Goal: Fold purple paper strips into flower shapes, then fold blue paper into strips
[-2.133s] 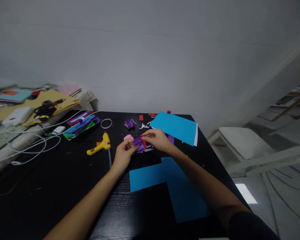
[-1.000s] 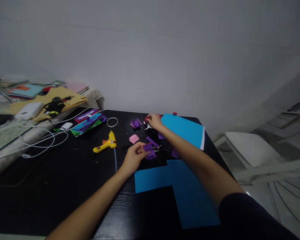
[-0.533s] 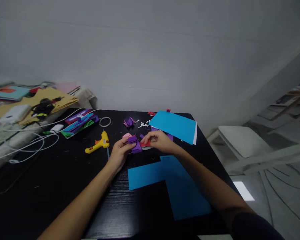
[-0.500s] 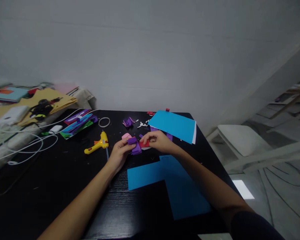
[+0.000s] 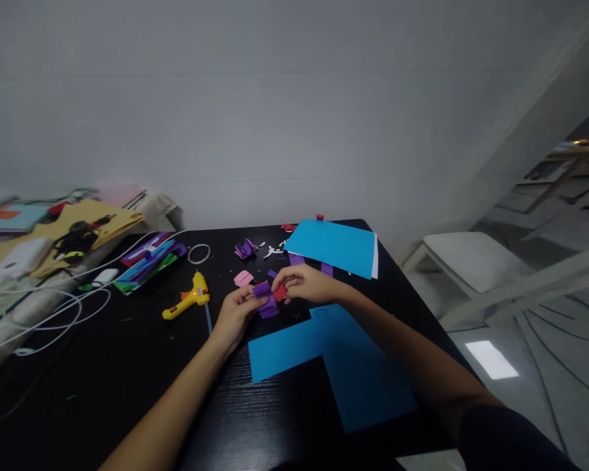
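While we look down at the black wood-grained table [image 5: 226, 418], our left hand [image 5: 234, 314] holds a small folded piece of purple paper [image 5: 269, 308] pinched between thumb and fingers, around the middle of the table. Our right hand [image 5: 307, 282] has its fingertips closed on a small red paper piece [image 5: 279, 293], just beside the purple one; we cannot tell whether the two papers touch. Our hands are close but apart, with the papers between them.

Just behind the left hand we see a pale pink paper piece [image 5: 244, 279], and farther back a pleated purple-and-pink paper bundle [image 5: 246, 249]. To its right lie thin white paper scraps [image 5: 275, 250], then a large bright blue sheet [image 5: 334, 245] with a white sheet [image 5: 375, 256] showing under its edge. Purple paper strips [image 5: 326, 269] show at its near side, and small red paper scraps [image 5: 288, 227] lie by its far left corner.

Nearer to us, flat blue paper [image 5: 282, 350] spreads partly beneath our right arm [image 5: 397, 340]; we cannot tell whether it is one sheet or two. Left of our left hand rests a yellow glue gun [image 5: 196, 294], pointing away from us, near a thin pale ring [image 5: 199, 254].
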Available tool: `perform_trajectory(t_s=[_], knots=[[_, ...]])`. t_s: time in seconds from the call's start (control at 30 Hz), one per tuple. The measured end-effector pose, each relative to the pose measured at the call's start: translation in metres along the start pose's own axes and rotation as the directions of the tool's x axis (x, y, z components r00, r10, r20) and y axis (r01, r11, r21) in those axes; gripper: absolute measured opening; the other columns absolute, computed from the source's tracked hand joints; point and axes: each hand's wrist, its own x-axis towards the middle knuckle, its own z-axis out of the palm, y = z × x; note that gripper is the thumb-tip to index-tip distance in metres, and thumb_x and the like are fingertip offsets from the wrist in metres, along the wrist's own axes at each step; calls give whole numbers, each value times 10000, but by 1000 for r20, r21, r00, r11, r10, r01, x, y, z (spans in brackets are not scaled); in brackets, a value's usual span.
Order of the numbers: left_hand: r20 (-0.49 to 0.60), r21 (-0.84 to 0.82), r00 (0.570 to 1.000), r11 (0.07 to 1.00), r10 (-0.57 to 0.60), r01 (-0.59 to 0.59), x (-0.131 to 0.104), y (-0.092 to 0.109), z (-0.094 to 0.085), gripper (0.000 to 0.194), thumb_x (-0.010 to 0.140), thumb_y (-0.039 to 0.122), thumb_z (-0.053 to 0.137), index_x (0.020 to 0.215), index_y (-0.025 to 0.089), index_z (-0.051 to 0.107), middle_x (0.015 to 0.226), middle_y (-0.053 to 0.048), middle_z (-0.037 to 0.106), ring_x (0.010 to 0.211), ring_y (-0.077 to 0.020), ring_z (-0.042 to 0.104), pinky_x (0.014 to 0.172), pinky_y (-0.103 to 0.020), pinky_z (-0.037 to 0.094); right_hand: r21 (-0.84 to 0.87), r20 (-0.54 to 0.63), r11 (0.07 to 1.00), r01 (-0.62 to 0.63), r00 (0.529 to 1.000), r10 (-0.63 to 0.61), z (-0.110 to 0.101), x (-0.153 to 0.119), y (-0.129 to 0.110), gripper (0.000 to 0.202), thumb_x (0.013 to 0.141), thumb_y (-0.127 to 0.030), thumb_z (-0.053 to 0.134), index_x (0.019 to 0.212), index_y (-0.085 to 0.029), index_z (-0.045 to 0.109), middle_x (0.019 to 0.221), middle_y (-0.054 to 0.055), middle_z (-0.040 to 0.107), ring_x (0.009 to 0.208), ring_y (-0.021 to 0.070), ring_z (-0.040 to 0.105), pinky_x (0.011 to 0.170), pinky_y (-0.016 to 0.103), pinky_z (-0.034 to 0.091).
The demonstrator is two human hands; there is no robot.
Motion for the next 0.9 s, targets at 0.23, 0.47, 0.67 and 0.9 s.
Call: perform_trajectory(t_s=[0.23,0.47,0.67,0.9], knots=[[-34,96,991,987,133,-129,1,-5,-3,256,589,197,908,748,143,716,698,3,710,646,-134,633,680,-240,497,157,-105,987,-42,993,59,12,8,10,278,750,-108,763,991,-178,644,798,-6,685,694,131,686,680,273,599],[-39,69,992,991,117,-114,1,-4,-1,266,593,202,911,761,139,714,727,-7,731,661,-139,649,716,-250,507,109,-148,994,14,989,2,13,10,18,237,751,-106,752,952,-176,647,747,-23,656,661,123,662,644,260,574],[-17,-14,997,997,77,-77,1,-5,0,262,658,221,890,836,135,718,812,-40,767,716,-152,693,747,-254,521,-131,-257,991,6,965,-40,19,4,8,163,814,-101,688,950,-191,696,713,-3,657,678,142,648,631,257,528],[-32,-35,997,996,77,-78,0,-4,3,335,636,238,907,896,129,726,799,-40,763,686,-148,698,716,-250,538,49,-111,998,-26,993,31,13,8,16,315,714,-115,814,1010,-162,718,805,7,705,748,140,676,754,296,561]])
